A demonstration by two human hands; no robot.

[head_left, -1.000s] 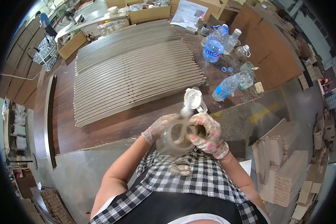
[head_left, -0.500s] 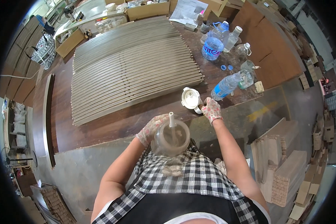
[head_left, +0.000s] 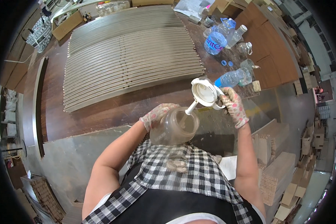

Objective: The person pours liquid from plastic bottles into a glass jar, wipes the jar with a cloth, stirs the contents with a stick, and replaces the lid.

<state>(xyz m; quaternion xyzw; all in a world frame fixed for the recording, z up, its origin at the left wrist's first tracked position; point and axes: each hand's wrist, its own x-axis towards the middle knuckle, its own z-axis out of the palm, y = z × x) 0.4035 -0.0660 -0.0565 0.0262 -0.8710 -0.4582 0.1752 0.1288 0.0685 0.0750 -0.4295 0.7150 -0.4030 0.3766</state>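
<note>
The big dark wooden table (head_left: 112,112) fills the upper half of the view, and everything here sits on it or beside it. Spread across its middle is a wide bed of pale wooden slats (head_left: 130,52), laid side by side in long rows. At the table's far left corner, a cardboard box (head_left: 67,24). Off the table's right side, down on the floor, stacks of pale wooden blocks (head_left: 276,160) pile up.

Over at the table's right end, a large blue-tinted water bottle (head_left: 216,39) stands among smaller clear bottles, and a smaller water bottle (head_left: 233,77) lies on its side near the table's near edge, with two blue caps (head_left: 226,63) just beyond it.

Now to the action, right at the table's near edge. The person, in a black-and-white checked shirt, has a clear plastic jar (head_left: 174,127) held just off that edge, tilted with its open mouth turned up and right. The left hand (head_left: 157,115), in a speckled work glove, wraps the jar's left side, fingers curled and clamped on its wall. The right hand (head_left: 231,104), gloved the same, is raised over the table's edge, fingers closed around the white lid (head_left: 203,92). The lid is clear of the jar, tipped to show its underside, and a white stem (head_left: 190,108) runs down from it into the jar's mouth.
</note>
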